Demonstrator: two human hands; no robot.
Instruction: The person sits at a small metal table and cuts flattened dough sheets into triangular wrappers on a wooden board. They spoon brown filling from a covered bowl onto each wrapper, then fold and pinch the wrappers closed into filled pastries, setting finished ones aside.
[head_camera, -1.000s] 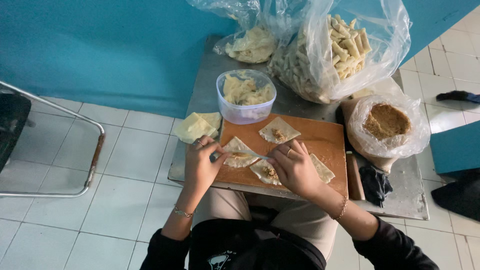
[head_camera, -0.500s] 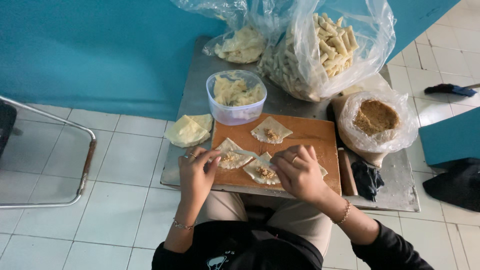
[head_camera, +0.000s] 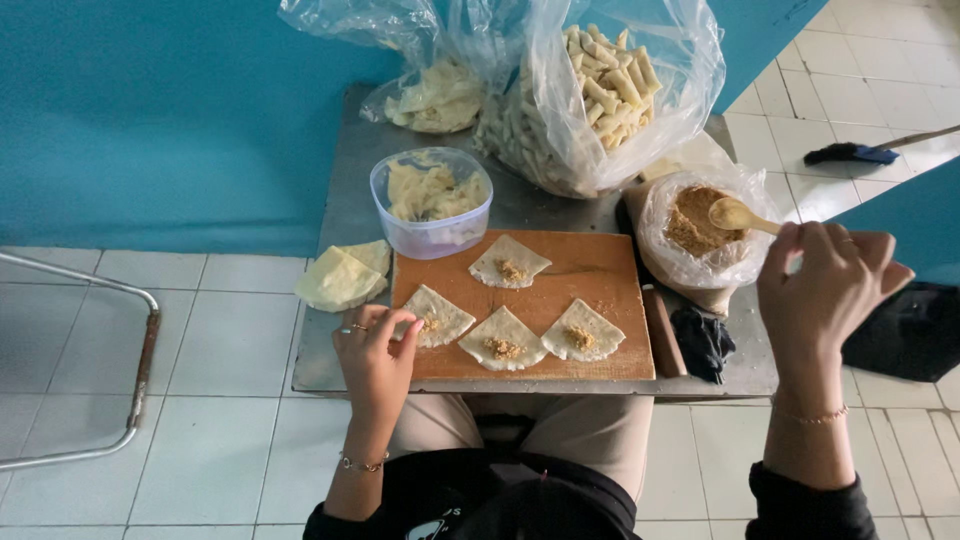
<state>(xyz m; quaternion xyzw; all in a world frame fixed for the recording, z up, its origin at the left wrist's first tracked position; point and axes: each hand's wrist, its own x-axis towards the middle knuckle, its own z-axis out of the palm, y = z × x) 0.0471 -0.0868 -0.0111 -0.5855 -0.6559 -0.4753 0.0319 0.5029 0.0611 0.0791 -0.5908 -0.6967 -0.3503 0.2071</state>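
On a brown wooden board (head_camera: 590, 265) lie several pale dough wrappers, each with a small heap of brown filling. My left hand (head_camera: 375, 355) rests at the board's left edge, fingertips on the nearest left wrapper (head_camera: 436, 318). Two more wrappers (head_camera: 502, 338) (head_camera: 583, 332) lie beside it, and one (head_camera: 509, 262) lies farther back. My right hand (head_camera: 825, 285) is raised at the right and holds a wooden spoon (head_camera: 738, 214) over a plastic bag of brown filling (head_camera: 692, 222).
A steel table (head_camera: 345, 230) carries a clear tub of dough sheets (head_camera: 432, 200), a stack of wrappers (head_camera: 340, 278), a big bag of rolled pieces (head_camera: 600, 85), another bag (head_camera: 435, 95), and a dark cloth (head_camera: 700, 340). A metal chair frame (head_camera: 140, 350) stands left. A brush (head_camera: 850, 152) lies on the floor.
My right hand has left the board and gone right to the filling bag, now holding the spoon. My left hand stays on the left wrapper. The camera has tilted.
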